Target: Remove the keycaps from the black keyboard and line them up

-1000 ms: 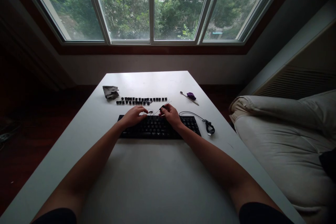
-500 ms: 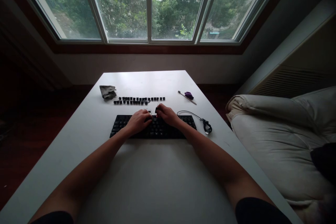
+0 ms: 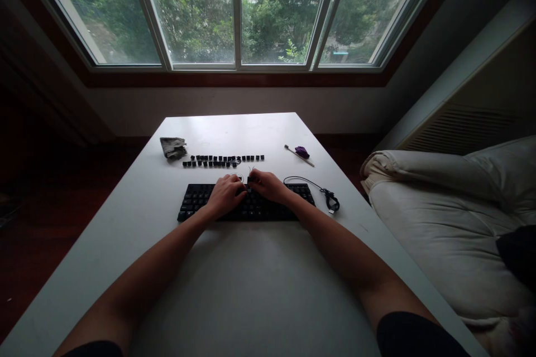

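A black keyboard lies on the white table, its middle partly covered by my hands. My left hand bends over its back edge, with the thumb above the keys. Just right of it, my right hand pinches a small dark keycap puller; thin wire ends stick up above the fingertips. What its lower end touches is too small to make out. Behind the keyboard, loose black keycaps stand in two rows.
A grey cloth sits left of the keycaps. At the right lie a thin brush, a purple crumpled thing and the coiled cable. A pale sofa stands beside the table, with a window beyond.
My left hand has shifted slightly right along the keyboard. My right hand has dropped a little with the keycap puller, closer to the keys.
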A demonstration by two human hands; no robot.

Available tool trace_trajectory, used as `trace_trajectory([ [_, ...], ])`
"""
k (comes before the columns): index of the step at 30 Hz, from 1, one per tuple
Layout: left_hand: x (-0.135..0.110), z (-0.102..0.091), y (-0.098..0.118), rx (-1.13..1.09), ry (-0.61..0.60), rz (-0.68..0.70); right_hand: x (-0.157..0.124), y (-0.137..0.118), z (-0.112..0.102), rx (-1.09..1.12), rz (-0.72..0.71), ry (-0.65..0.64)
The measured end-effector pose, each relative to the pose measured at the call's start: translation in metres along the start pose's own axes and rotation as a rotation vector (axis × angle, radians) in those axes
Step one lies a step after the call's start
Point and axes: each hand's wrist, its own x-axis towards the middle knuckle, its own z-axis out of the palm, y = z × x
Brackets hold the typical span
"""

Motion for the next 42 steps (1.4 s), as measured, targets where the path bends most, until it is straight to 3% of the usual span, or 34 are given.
trace_trajectory([
  [7, 0.005, 0.007, -0.001, -0.057, 0.023, -0.049, -0.005, -0.001, 0.007, 0.043, 0.087, 0.089],
  [15, 0.006, -0.001, -0.012, -0.070, -0.037, -0.060, -0.006, -0.005, 0.021, 0.046, 0.110, 0.154],
  [21, 0.006, -0.015, -0.025, -0.128, -0.170, 0.095, -0.004, -0.015, 0.029, 0.147, 0.150, 0.174],
  [24, 0.004, -0.023, -0.028, -0.121, -0.174, 0.131, -0.001, -0.018, 0.032, 0.172, 0.124, 0.158],
  [30, 0.000, -0.024, -0.026, -0.246, -0.163, -0.022, 0.001, -0.022, 0.031, 0.319, 0.168, 0.201],
  [35, 0.003, -0.012, -0.023, -0.439, -0.121, -0.201, -0.006, -0.032, 0.029, 0.193, 0.140, 0.303],
  [42, 0.004, -0.003, -0.021, -0.558, -0.074, -0.214, -0.006, -0.028, 0.031, 0.277, 0.247, 0.371],
])
